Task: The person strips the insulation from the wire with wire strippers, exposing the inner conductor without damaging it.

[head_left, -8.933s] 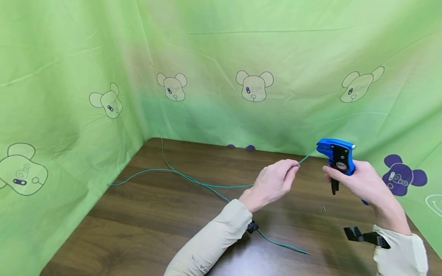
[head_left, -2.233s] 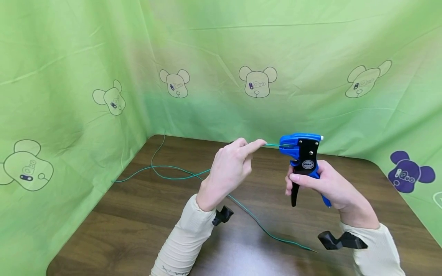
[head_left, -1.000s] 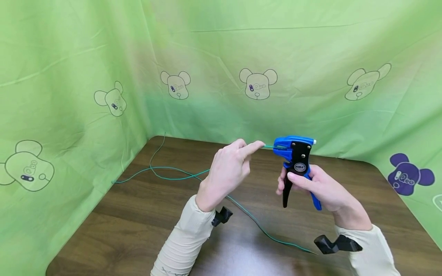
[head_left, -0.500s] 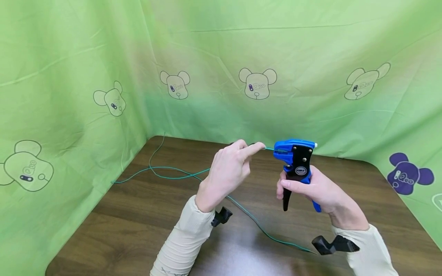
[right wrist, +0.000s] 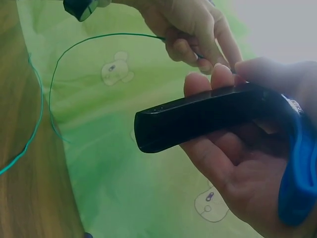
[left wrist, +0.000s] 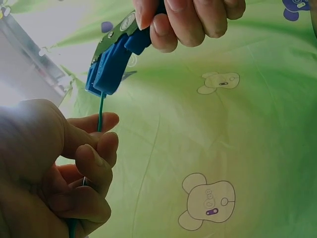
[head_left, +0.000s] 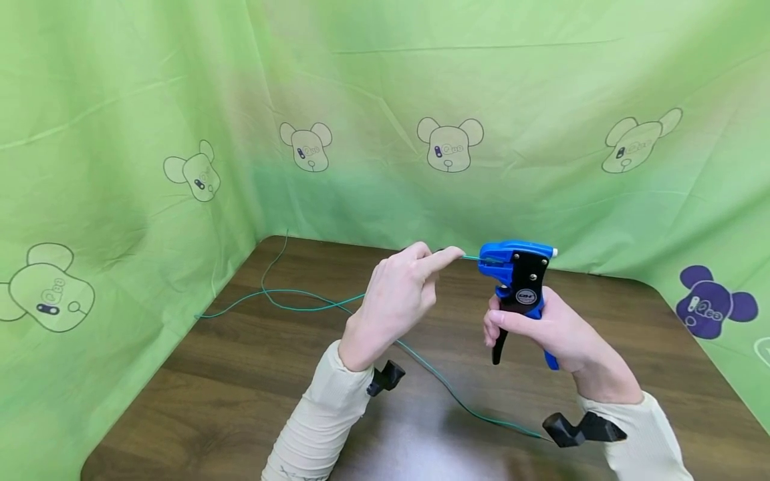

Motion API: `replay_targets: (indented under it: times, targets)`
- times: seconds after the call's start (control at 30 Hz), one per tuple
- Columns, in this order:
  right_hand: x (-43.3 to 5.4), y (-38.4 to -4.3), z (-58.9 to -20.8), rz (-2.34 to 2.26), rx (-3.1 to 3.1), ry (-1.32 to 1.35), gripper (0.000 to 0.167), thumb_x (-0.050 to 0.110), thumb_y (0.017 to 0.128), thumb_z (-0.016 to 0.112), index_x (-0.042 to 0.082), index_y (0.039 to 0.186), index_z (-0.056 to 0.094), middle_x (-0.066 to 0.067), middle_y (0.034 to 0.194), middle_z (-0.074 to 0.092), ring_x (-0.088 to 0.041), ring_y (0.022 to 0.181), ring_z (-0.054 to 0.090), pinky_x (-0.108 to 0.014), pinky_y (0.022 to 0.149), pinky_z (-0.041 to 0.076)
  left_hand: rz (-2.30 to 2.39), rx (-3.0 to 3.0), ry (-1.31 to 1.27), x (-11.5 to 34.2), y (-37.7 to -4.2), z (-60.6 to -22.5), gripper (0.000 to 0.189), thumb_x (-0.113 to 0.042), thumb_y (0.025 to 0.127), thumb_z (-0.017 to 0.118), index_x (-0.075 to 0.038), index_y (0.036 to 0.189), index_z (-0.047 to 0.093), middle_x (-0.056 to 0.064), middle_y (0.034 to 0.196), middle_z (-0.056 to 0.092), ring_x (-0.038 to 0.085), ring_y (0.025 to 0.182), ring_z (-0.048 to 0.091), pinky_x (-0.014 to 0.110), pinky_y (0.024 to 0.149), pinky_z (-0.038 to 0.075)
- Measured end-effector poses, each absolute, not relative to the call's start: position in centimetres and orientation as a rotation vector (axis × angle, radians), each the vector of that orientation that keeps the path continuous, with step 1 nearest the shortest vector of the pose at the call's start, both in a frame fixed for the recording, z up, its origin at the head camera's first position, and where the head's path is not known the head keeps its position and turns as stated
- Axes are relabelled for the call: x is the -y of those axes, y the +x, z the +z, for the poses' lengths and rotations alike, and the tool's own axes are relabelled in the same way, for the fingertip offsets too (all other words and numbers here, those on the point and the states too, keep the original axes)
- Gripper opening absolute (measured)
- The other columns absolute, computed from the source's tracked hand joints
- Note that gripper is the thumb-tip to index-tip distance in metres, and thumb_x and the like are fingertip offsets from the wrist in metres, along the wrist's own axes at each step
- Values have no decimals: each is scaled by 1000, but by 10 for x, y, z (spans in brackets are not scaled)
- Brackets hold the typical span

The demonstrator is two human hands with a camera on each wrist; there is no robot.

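Note:
My right hand (head_left: 556, 327) holds a blue and black wire stripper (head_left: 527, 274) by its handles, above the table. In the right wrist view, the fingers curl round the black handle (right wrist: 198, 119). My left hand (head_left: 394, 297) pinches a thin green wire (left wrist: 101, 111) between thumb and fingers, a short way from the stripper's blue nose (left wrist: 110, 69). The wire runs straight into the nose, its end hidden inside. Behind the left hand, more of the green wire (head_left: 307, 309) trails down to the table.
The wooden table (head_left: 228, 401) carries loose loops of green wire at the back left. A wire length (head_left: 445, 384) ends near the right wrist's black camera mount (head_left: 580, 429). Green printed cloth (head_left: 373, 80) stands close round the left, back and right edges.
Since the oldest frame, the stripper has moved left and the left hand also left, with the wire now deeper in the nose. Over the last second the stripper shifts only slightly; the left hand stays put.

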State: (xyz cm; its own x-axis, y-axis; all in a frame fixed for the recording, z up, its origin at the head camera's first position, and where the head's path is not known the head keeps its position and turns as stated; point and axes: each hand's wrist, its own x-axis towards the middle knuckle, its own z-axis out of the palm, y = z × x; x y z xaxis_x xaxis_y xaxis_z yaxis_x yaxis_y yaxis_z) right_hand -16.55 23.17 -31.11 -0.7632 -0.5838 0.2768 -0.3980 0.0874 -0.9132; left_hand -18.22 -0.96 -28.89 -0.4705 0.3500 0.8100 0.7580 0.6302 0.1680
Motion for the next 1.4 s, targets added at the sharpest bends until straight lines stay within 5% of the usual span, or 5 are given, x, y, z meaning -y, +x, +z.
replay_targets:
  times: [1.4]
  targets:
    - [-236, -172, -314, -1796, -2224, -936, 15, -5, 97, 50, -1, 85, 57, -3, 66, 64, -27, 62, 65, -39, 69, 54, -596, 2126, -825, 5, -182, -289, 46, 7, 85, 57, -25, 114, 72, -1, 64, 48, 11, 46, 33, 17, 44, 22]
